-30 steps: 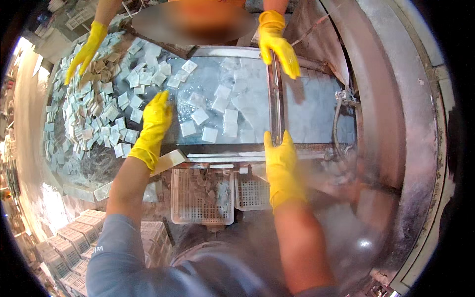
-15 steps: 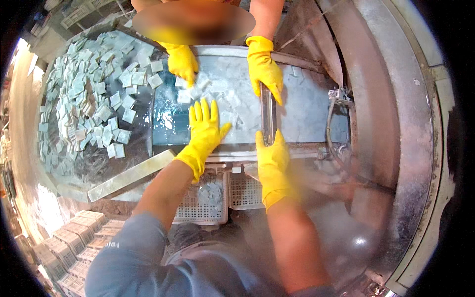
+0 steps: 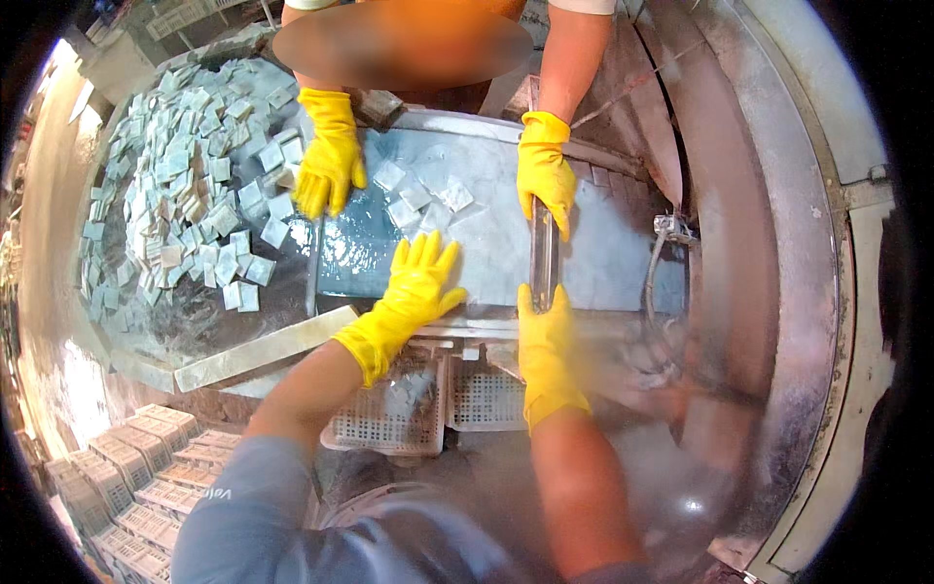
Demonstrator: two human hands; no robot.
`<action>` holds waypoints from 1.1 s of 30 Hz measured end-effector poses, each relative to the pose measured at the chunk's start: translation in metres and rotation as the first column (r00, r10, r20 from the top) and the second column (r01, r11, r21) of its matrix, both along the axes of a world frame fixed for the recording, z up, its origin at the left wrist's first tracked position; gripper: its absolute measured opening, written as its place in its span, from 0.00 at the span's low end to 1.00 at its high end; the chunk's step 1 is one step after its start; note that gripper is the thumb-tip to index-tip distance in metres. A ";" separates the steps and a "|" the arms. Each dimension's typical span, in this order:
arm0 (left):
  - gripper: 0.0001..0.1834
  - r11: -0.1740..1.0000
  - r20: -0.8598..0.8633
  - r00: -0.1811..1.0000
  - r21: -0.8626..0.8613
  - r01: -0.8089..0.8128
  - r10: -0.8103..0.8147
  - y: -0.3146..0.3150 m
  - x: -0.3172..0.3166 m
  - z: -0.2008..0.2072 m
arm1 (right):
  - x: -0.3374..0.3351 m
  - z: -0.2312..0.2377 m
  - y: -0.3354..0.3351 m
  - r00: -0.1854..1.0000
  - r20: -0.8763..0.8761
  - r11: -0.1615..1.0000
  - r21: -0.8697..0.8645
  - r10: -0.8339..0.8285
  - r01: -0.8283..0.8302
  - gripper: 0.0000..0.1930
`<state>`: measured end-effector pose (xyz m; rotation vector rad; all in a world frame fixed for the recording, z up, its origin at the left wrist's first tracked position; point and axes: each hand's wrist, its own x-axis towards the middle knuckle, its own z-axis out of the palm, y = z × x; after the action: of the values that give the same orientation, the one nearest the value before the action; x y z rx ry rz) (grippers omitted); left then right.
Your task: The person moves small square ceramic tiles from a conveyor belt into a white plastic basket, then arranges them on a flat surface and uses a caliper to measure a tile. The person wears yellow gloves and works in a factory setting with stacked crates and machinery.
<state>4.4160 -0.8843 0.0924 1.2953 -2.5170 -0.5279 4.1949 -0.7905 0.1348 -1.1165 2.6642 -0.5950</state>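
My left hand, in a yellow rubber glove, reaches over the near edge of a wet grey belt-like surface. Its fingers are spread and hold nothing, just below several loose pale green square tiles. With thumb and fingers, my right hand, gloved alike, grips the near end of a narrow metal bar lying across the surface. A co-worker's yellow-gloved hand is at the bar's far end. The co-worker's other gloved hand hangs over the surface's left end, by the tile pile.
A large heap of square tiles covers the table on the left. A pale plank-like edge runs along its near side. Below the surface stand plastic baskets; stacked crates fill the lower left. A hose hangs at right.
The co-worker's left-side hand has moved off the tiles on the surface toward the heap. Those tiles now lie more separated. My left hand has drawn back slightly; the whole view has shifted.
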 end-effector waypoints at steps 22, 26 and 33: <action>0.17 0.943 -0.086 0.983 -0.309 0.128 -0.161 -0.107 0.056 -0.021 | 0.005 0.009 0.002 0.999 -0.018 1.000 -0.005 0.028 -0.028 0.40; 0.17 0.942 0.099 0.986 -0.295 0.160 -0.137 -0.086 0.128 -0.004 | 0.005 0.004 0.004 0.998 -0.055 1.000 -0.009 0.019 -0.019 0.40; 0.39 0.946 0.173 0.948 -0.235 -0.225 0.269 -0.065 0.163 -0.018 | 0.009 0.015 0.001 0.999 -0.014 0.999 0.018 0.030 -0.030 0.40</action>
<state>4.5790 -0.9488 0.0739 1.6195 -2.4294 -0.0706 4.2035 -0.7896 0.1496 -1.1579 2.6539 -0.5585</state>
